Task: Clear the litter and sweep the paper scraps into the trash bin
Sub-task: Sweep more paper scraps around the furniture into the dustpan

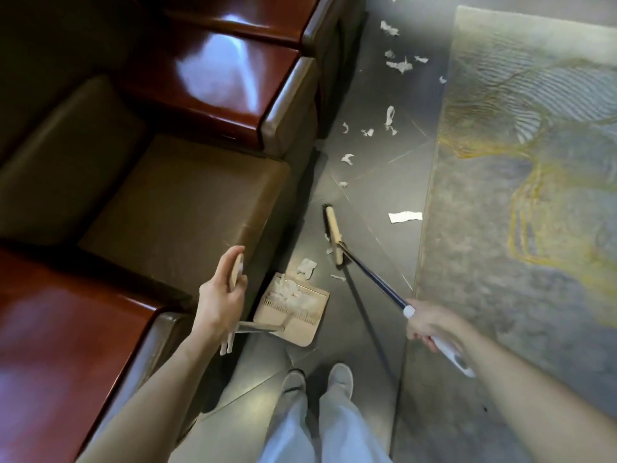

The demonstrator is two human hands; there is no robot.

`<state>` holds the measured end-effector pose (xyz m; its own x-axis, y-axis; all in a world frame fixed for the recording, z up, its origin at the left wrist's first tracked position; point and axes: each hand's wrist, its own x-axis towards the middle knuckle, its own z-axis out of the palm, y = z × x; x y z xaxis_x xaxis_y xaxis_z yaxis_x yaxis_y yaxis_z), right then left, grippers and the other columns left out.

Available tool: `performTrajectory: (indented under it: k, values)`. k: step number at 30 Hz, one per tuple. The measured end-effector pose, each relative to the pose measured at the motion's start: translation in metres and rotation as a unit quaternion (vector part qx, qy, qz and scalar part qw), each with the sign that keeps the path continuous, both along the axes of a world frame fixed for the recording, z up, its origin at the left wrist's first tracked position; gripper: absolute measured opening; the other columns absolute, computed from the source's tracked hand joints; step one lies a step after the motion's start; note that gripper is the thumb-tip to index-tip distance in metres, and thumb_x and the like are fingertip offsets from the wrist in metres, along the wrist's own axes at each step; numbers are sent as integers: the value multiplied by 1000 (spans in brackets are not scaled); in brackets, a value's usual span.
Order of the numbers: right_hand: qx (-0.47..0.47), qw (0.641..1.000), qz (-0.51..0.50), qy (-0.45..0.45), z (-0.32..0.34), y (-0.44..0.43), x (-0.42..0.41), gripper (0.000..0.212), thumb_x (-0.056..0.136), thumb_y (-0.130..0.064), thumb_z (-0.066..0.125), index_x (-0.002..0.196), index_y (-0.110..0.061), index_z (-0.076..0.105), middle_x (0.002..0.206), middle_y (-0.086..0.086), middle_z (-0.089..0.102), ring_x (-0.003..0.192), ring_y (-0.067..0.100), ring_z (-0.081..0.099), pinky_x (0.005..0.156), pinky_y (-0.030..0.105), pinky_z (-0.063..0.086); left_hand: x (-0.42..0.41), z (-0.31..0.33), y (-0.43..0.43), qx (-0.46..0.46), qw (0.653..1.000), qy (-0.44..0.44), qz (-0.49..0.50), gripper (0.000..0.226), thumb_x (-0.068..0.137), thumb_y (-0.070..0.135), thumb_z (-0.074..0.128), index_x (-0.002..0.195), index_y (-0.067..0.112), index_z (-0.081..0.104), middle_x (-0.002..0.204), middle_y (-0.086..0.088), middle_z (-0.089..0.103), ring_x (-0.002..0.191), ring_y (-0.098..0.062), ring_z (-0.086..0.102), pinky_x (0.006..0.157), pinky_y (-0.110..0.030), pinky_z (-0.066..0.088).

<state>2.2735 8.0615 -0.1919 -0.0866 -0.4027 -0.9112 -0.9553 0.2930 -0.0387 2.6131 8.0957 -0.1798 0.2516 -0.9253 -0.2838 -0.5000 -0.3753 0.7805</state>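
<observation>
Our left hand [222,295] curls round the top of the dustpan's upright handle. The dustpan [293,315] rests on the floor [377,195] beside the sofa [183,202], with a heap of paper scraps [287,290] already inside. Our right hand [430,325] grips the white end of the broom [374,279]. The broom head [334,233] lies ahead and right of the pan, its long axis running away from us. The nearest loose scraps [306,266] sit between head and pan mouth, so a stroke leftward and back looks right. One small bit may touch the bristles, though it is too blurred to say. More trail ahead beside the rug [534,195]; no trash bin is in view.
</observation>
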Motion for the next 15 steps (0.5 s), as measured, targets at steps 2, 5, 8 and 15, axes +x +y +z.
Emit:
performTrajectory:
  k: [2, 5, 8, 15]
  values:
    - [17, 997, 58, 37, 6, -4, 7, 69, 84, 6, 56, 145, -2, 26, 108, 16, 63, 53, 18, 43, 50, 28, 42, 3, 1, -7, 7, 1000, 6, -1, 44, 101, 15, 47, 131, 46, 40, 124, -8, 56, 76, -18, 61, 55, -14, 47]
    - [48, 983, 168, 51, 20, 2, 24, 81, 84, 9, 53, 152, -7, 11, 143, 17, 46, 73, 30, 57, 58, 31, 48, 5, 4, -9, 10, 999, 30, 3, 41, 102, 16, 45, 128, 47, 42, 122, -1, 55, 78, -15, 61, 56, -17, 52]
    - [67, 979, 186, 45, 32, 22, 34, 92, 83, 8, 53, 154, -17, 0, 149, 10, 41, 77, 5, 69, 66, 30, 51, 1, 5, -7, 13, 998, 51, -23, 42, 102, 13, 44, 129, 45, 41, 130, 5, 49, 92, -8, 57, 64, -14, 51]
    - [34, 997, -39, -64, 59, 66, 12, 68, 89, -9, 56, 149, -25, 29, 109, 8, 58, 53, 7, 53, 48, 19, 47, 6, 11, -3, 17, 994, 92, -51, 45, 100, 14, 49, 127, 49, 41, 133, 2, 46, 78, -18, 60, 51, -16, 49]
